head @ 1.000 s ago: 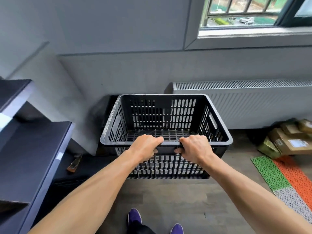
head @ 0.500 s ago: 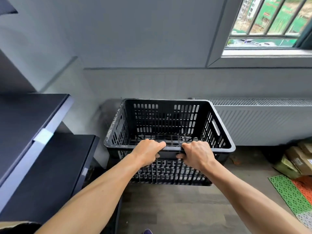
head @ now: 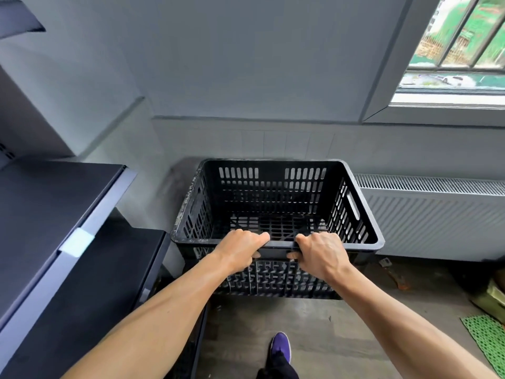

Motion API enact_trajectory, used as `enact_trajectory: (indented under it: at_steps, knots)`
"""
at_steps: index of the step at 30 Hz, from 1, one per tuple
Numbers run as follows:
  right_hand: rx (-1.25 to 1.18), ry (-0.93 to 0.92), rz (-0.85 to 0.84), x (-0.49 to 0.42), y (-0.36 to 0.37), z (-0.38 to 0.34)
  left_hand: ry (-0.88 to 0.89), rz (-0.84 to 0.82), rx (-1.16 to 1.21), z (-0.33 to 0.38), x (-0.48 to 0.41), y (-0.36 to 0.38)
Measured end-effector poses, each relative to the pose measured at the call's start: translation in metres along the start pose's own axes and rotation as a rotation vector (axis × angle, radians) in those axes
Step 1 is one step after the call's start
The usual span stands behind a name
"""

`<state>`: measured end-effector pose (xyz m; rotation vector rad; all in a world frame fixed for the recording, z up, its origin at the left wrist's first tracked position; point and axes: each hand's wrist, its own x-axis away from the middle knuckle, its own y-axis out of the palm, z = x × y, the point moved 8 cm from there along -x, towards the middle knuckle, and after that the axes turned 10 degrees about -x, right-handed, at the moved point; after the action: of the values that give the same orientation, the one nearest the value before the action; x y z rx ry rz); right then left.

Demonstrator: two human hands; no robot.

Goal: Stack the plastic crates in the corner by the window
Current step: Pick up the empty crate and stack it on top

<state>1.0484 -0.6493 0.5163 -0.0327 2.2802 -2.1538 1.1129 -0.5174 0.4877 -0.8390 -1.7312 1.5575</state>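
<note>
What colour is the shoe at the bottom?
Purple: the shoe shows best, and only, in the head view.

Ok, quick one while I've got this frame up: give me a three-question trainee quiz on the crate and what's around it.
1. True or false: both hands grip the near rim of the black crate.
2. What stands against the wall to the right of the crate, under the window? A) a radiator B) a ladder C) a bucket
3. Fill in: the crate holds ____ inside.

Key
1. True: the left hand and right hand are closed over the near rim, close together.
2. A: the white radiator.
3. Nothing: its slotted floor shows bare.
</note>
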Motion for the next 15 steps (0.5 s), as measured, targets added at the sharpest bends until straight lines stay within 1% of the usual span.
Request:
enact_trajectory:
  at_steps: [5, 15]
  knots:
    - [-0.019, -0.034, -0.034, -0.047, 0.011, 0.021, -0.021, -0.057, -0.016, -0.023, -0.041, 0.008]
    - [-0.033, -0.086, -0.053, -0.12, 0.027, 0.058, -0.066, -0.096, -0.012, -0.057, -0.107, 0.024]
